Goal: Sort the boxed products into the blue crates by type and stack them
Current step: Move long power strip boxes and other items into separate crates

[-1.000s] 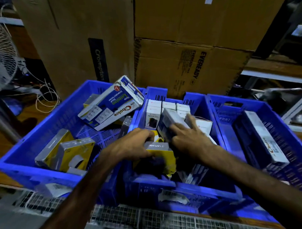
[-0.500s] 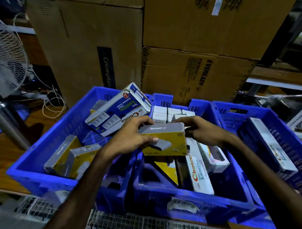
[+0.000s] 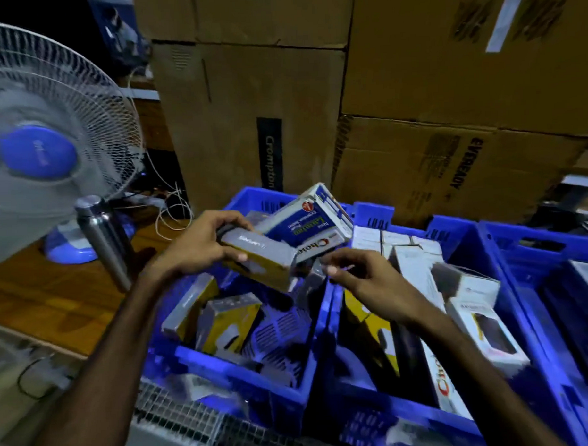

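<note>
My left hand [image 3: 195, 244] grips a grey and yellow box [image 3: 264, 262] and holds it over the left blue crate [image 3: 244, 359]. Two more grey and yellow boxes [image 3: 231, 325] lie in that crate, and a blue and white Choice box [image 3: 314, 222] leans at its back. My right hand [image 3: 363, 277] hovers just right of the held box, fingers apart, holding nothing. Below it the middle blue crate [image 3: 386, 409] holds white boxes [image 3: 417, 268], a yellow box [image 3: 373, 333] and a white Choice box [image 3: 446, 387]. A third blue crate [image 3: 527, 248] stands on the right.
Big cardboard cartons [image 3: 415, 101] stack up right behind the crates. A table fan [image 3: 47, 154] and a steel bottle [image 3: 105, 241] stand on the wooden table [image 3: 55, 298] to the left. A wire mesh surface [image 3: 179, 423] runs along the near edge.
The grey and yellow box came up out of the middle crate and moved left over the left crate. My right hand let go of it and now hangs open beside it.
</note>
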The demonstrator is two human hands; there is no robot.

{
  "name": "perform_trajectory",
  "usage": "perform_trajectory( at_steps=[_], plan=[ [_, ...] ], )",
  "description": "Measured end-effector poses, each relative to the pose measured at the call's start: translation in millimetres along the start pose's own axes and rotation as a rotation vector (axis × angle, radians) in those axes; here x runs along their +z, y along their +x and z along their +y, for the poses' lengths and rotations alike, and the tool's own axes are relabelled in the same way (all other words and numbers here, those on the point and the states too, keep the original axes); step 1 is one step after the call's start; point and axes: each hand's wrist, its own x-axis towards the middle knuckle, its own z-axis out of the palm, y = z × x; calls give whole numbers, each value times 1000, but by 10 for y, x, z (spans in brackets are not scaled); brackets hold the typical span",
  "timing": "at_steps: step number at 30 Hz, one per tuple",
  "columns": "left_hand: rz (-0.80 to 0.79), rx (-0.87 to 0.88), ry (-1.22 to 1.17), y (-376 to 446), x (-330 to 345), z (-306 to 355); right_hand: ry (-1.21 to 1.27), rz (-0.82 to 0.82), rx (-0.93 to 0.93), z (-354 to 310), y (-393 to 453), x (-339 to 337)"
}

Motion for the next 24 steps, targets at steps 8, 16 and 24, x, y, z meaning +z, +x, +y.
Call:
perform_trajectory(
  at_steps=[8,16,24],
  plan=[
    [79,-198,306,-58,100,-996,-69,49,128,345,-124,141],
    [214,15,259,-82,652,-420,-58,84,171,462,-181,165],
    [166,103,181,27,1351,-129,5,95,214,429,-288,181]
  ],
)
